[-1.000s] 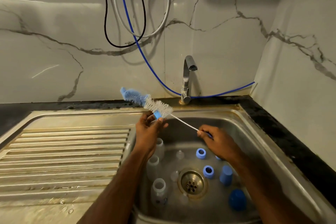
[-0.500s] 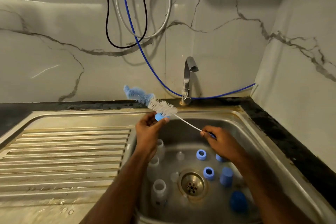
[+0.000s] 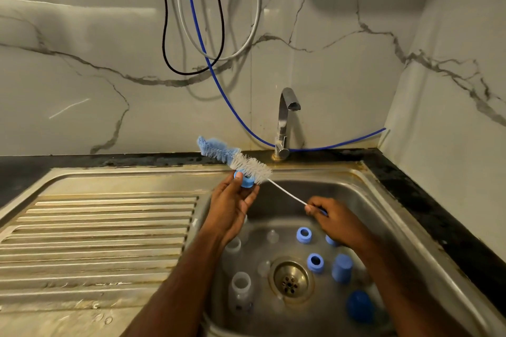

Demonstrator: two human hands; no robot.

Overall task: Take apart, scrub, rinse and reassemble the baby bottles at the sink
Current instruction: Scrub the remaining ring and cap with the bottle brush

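Baby bottles point(image 3: 241, 293) are lying apart in the sink point(image 3: 364, 200) — clear bodies along the left of the basin, blue rings point(image 3: 304, 235) and caps point(image 3: 342, 268) to the right of the drain point(image 3: 291, 279), small clear teats between them. The left hand point(image 3: 232, 208) is pinching one blue ring point(image 3: 245, 180) between thumb and fingertips, holding it up over the far-left rim of the basin. The right hand point(image 3: 336, 220) is gripping the handle end of the bottle brush point(image 3: 246, 163), whose white bristles are lying against the ring while the blue sponge tip is pointing off over the counter.

The scrub seems to be just getting going, and several things could go wrong. The ring is being held by a light pinch only; a hard brush stroke could be knocking it loose, dropping it among the unwashed parts or onto the drainboard point(image 3: 95, 227). The brush stem is thin and long, so pushing from the far end may be bending it rather than scrubbing — the bristles could be skating over the outside and missing the inner thread. The tap point(image 3: 286, 117) is showing no water, so any residue would be staying on until rinsing. The small teats are lying near the open drain and could be getting pushed against it.
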